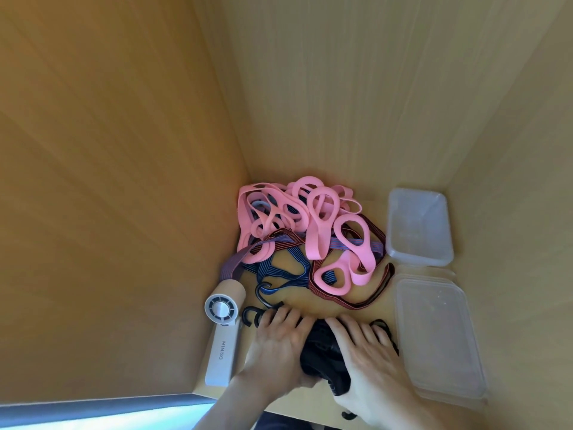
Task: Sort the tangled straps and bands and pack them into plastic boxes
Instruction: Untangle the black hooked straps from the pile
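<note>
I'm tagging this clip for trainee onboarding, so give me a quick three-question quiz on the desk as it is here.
1. True or false: the left hand and right hand both hold the black strap bundle.
2. The pink bands are: A) in the left hand B) on the desk, tangled with striped straps C) in the right hand.
3. The white fan lies to the hands' ___.
Key: 1 true; 2 B; 3 left.

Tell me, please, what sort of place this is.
Likely a desk alcove, perhaps at home: wooden walls enclose the desktop, with a handheld fan, tangled bands and plastic boxes on it.
</note>
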`<control>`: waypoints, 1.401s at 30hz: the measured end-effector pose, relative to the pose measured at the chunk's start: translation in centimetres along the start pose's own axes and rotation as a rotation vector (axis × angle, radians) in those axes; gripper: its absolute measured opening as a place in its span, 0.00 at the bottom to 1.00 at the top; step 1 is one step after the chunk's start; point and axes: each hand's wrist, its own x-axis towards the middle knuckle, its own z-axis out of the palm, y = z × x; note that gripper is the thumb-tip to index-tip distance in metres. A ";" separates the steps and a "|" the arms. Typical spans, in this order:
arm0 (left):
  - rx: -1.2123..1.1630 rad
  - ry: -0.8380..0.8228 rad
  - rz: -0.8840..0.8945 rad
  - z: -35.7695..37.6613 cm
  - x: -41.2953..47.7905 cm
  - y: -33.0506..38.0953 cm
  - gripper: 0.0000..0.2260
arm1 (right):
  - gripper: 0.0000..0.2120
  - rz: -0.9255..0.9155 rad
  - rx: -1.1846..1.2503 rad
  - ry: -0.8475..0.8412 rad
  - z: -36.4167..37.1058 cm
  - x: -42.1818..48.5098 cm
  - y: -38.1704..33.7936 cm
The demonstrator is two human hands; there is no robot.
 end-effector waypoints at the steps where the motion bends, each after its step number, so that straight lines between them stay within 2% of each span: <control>1: -0.001 -0.005 0.003 0.0 0.1 -0.1 0.38 | 0.46 0.006 0.003 -0.002 -0.1 0.1 0.1; 7: 0.009 -0.089 0.008 0.0 1.1 -0.7 0.41 | 0.45 0.006 0.009 -0.016 -0.6 1.1 0.3; 17: -0.019 -0.054 -0.009 0.7 0.7 -0.3 0.44 | 0.47 -0.042 0.008 -0.055 -0.2 1.7 0.8; 26: 0.009 -0.095 -0.014 0.1 1.4 -0.3 0.44 | 0.64 -0.051 0.021 -0.152 -0.8 2.4 1.2; 34: 0.039 -0.113 -0.026 -1.0 1.2 0.4 0.46 | 0.66 -0.046 0.008 -0.212 -2.7 2.3 1.0; 38: -0.001 -0.135 -0.035 -1.4 0.6 0.4 0.49 | 0.63 -0.067 0.057 -0.225 -3.8 1.6 1.1; 40: -0.027 -0.145 -0.038 -1.9 0.4 0.3 0.52 | 0.56 -0.065 0.130 -0.192 -4.6 1.2 1.2; 42: -0.099 -0.126 -0.038 -2.7 0.2 -0.1 0.55 | 0.44 -0.042 0.217 -0.111 -5.3 1.0 1.4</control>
